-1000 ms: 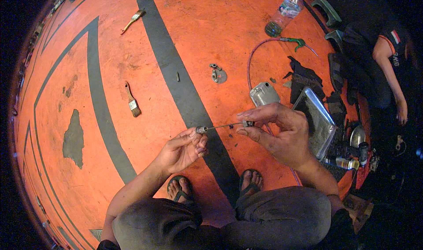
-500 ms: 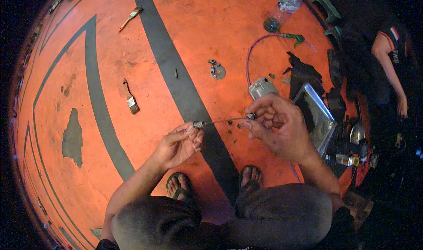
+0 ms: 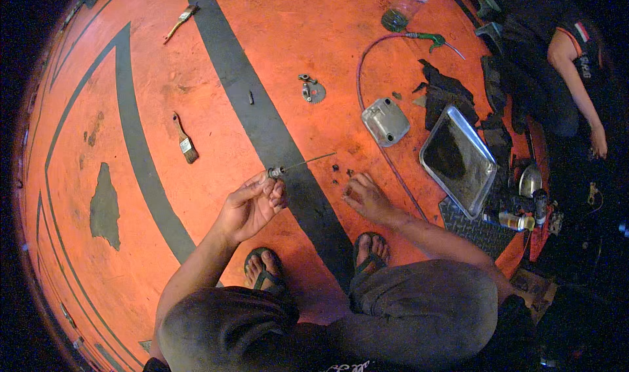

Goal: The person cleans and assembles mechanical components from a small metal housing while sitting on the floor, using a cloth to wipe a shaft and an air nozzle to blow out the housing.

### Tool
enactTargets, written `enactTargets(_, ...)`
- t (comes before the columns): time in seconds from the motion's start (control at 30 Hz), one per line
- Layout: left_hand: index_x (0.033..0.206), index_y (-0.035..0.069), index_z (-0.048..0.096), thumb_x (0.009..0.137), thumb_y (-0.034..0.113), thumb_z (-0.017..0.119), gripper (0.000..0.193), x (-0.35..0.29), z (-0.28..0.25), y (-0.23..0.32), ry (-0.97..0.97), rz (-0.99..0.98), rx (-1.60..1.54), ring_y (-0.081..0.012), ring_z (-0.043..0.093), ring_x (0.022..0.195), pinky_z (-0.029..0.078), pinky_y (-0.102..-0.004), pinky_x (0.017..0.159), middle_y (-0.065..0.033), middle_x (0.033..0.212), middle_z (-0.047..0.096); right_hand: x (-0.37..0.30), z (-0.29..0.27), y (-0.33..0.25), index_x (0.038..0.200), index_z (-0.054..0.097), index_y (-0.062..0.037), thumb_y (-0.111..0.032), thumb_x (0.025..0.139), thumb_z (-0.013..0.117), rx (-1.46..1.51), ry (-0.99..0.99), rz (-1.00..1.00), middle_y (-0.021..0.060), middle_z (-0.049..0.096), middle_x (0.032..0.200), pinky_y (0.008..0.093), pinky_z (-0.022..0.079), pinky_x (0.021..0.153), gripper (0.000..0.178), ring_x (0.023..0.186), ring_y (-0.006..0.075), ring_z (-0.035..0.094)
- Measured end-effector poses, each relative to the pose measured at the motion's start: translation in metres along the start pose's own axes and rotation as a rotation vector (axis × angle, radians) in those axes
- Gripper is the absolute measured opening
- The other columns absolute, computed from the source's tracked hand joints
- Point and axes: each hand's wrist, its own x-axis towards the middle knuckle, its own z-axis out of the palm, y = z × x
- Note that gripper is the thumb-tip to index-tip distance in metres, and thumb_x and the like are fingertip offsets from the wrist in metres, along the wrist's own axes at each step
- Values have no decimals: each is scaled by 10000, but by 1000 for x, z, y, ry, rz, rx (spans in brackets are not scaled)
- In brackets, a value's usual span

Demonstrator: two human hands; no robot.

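My left hand [image 3: 252,205] pinches a small metal fitting [image 3: 276,173] between thumb and fingers. From the fitting a thin rod [image 3: 311,161] sticks out to the right, its far end free. My right hand [image 3: 368,199] is low over the orange floor with its fingers curled together; whatever they hold, if anything, is hidden. Just beyond its fingertips lie a few small dark pieces [image 3: 335,168].
A metal cover [image 3: 385,122], a pink hose [image 3: 360,77] and a metal tray [image 3: 477,203] lie right. Two paintbrushes [image 3: 186,145] are left; a round plate with small metal parts [image 3: 314,91] lies ahead. Another person's arm [image 3: 580,97] hangs at far right.
My right hand has left the rod's end, where it held a small dark piece, and moved down toward the floor. My left hand shifted slightly left with the fitting; the metal cover is now uncovered.
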Motion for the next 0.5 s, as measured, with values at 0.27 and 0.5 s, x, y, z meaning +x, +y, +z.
enactTargets(0.27, 981, 56, 526, 976, 182, 513, 126, 2, 1, -2, 11, -3, 35, -148, 517, 798, 429, -294, 756, -53, 883, 553, -4, 4, 4, 999, 574, -21, -125, 875, 618, 137, -127, 158, 145, 549, 942, 428, 496, 764, 168, 882, 344, 581)
enactTargets(0.5, 1131, 68, 538, 945, 197, 541, 226, 2, -6, -4, 44, 1, 24, -154, 518, 807, 441, -293, 746, -32, 886, 564, 0, -15, -17, 1129, 571, -22, -140, 845, 608, -56, -248, 19, 179, 563, 1050, 462, 506, 865, 310, 1019, 374, 569)
